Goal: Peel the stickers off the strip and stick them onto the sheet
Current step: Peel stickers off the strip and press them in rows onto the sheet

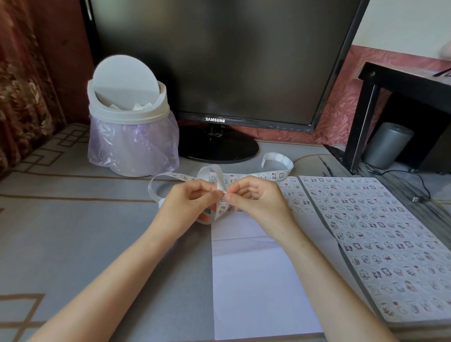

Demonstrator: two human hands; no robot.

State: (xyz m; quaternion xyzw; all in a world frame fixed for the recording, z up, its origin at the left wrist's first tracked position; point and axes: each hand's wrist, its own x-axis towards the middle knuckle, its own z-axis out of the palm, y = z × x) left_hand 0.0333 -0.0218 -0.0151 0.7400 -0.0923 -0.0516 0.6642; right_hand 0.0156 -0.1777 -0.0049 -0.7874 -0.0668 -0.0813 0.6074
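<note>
Head cam looking down at the desk, so both forearms come in from the bottom and meet in the middle. The left hand (189,200) and right hand (257,198) are up off the table (87,229) with their fingertips practically touching. Each one pinches the strip (277,174) between thumb and forefinger at pretty much the same spot. I can't tell whether the right fingers have an actual sticker or just the backing, it's too small to make out.

The strip itself is a curly mess. One loop swings out left of the left hand, another arcs up behind the fingers, and the far end curls up near the monitor stand.

Right under the hands is the white sheet (255,288), lying flat on the table. It has a few rows of stickers (295,199) along its far edge and the near part is blank. Just beside it on the right sits a second sheet (371,229) covered edge to edge in little cartoon stickers.

At the back there's a dark Samsung monitor (219,54), and left of it a small white bin (128,115) with a purple bag liner and its swing lid tipped open.
</note>
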